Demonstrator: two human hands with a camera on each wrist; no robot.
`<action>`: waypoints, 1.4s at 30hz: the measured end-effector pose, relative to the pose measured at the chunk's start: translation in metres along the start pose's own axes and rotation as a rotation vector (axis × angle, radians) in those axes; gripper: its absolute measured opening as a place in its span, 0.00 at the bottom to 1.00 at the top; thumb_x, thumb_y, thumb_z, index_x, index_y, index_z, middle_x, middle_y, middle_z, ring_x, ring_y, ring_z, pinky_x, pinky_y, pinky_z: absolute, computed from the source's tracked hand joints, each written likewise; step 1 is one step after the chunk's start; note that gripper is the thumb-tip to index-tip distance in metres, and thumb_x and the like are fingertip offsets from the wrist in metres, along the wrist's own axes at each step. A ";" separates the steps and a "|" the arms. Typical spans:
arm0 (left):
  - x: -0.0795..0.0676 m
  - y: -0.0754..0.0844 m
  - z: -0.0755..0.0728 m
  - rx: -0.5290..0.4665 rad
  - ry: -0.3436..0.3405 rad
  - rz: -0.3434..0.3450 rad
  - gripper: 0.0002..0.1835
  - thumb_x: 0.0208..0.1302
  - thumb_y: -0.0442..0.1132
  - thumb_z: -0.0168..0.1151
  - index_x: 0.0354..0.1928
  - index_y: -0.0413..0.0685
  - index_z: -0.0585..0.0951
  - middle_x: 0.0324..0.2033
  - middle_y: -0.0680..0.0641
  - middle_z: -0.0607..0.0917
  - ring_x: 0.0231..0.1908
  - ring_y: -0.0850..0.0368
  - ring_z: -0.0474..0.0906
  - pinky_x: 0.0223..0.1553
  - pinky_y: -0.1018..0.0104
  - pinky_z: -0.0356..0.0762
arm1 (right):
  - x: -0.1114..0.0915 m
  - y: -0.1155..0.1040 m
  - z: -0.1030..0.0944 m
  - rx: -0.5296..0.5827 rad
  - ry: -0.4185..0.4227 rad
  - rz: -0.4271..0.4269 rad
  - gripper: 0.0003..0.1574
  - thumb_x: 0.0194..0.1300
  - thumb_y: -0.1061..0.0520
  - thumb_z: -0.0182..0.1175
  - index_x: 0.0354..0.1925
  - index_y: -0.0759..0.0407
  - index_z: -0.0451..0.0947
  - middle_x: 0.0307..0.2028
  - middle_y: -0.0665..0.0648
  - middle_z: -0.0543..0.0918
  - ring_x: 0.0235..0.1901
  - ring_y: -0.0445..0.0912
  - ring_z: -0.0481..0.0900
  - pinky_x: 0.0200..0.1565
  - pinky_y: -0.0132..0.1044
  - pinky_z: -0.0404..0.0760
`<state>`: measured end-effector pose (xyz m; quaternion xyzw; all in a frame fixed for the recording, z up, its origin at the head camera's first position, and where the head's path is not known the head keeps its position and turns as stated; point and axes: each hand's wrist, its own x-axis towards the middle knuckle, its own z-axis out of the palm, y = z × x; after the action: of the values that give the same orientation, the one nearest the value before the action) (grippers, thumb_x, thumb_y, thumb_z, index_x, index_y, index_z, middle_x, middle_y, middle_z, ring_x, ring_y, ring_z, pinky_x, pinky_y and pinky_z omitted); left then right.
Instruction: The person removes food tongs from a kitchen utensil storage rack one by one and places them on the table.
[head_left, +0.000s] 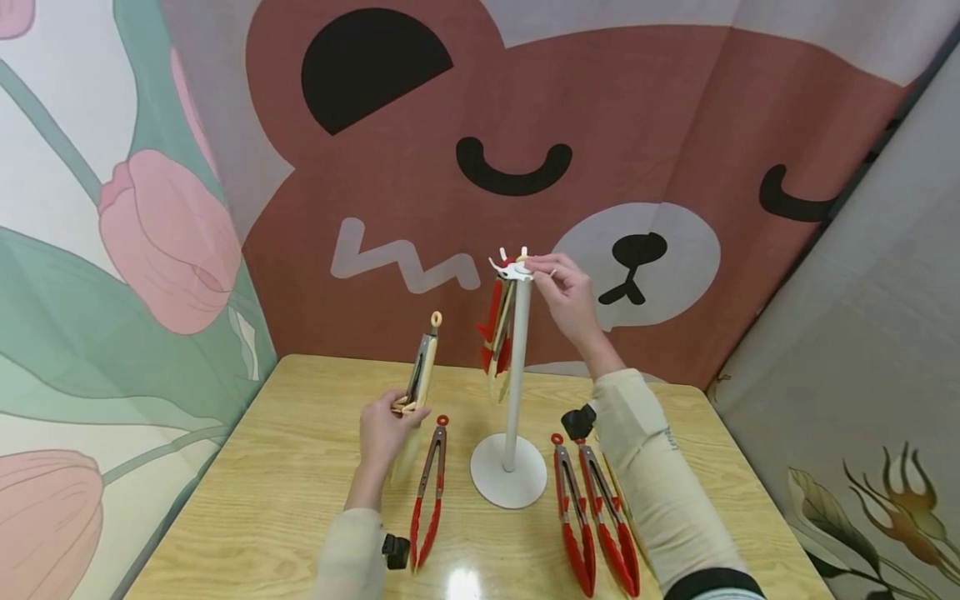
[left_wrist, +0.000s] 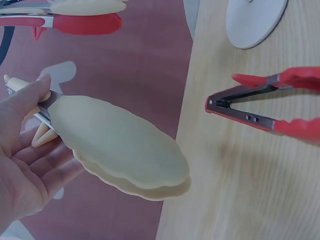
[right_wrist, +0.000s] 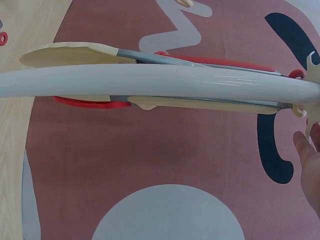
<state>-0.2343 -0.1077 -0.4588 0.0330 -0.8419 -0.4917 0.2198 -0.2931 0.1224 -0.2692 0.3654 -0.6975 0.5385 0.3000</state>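
Observation:
My left hand [head_left: 386, 429] grips cream-tipped tongs [left_wrist: 120, 145] around their middle, ring end up and scalloped tips pointing down, above the table's left side. With thumb and fingertips, my right hand [head_left: 570, 292] pinches the white hook top [head_left: 513, 270] of an upright stand [head_left: 519, 375]. From the hooks' left side hang red tongs [head_left: 493, 312] and cream tongs [right_wrist: 200, 104], overlapping each other. In the right wrist view the pole covers part of them, and my right hand shows only at the edge.
Red tongs [head_left: 417, 521] lie left of the stand's round base [head_left: 508, 475]. To its right, two more red tongs [head_left: 574, 550] lie side by side; a thin cream piece [head_left: 626, 508] shows partly beneath my right sleeve. A patterned curtain [head_left: 375, 317] stands behind the wooden table [head_left: 300, 433].

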 end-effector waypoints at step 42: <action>-0.010 -0.029 -0.011 0.205 -0.082 -0.154 0.27 0.44 0.46 0.71 0.42 0.31 0.79 0.33 0.37 0.81 0.23 0.54 0.74 0.23 0.61 0.72 | -0.001 0.000 0.000 -0.029 0.006 -0.001 0.11 0.56 0.76 0.49 0.37 0.82 0.75 0.37 0.74 0.74 0.39 0.51 0.72 0.40 0.25 0.70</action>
<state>-0.2253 -0.1292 -0.4820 0.0998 -0.8909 -0.4196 0.1425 -0.2924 0.1225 -0.2698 0.3597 -0.7043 0.5291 0.3075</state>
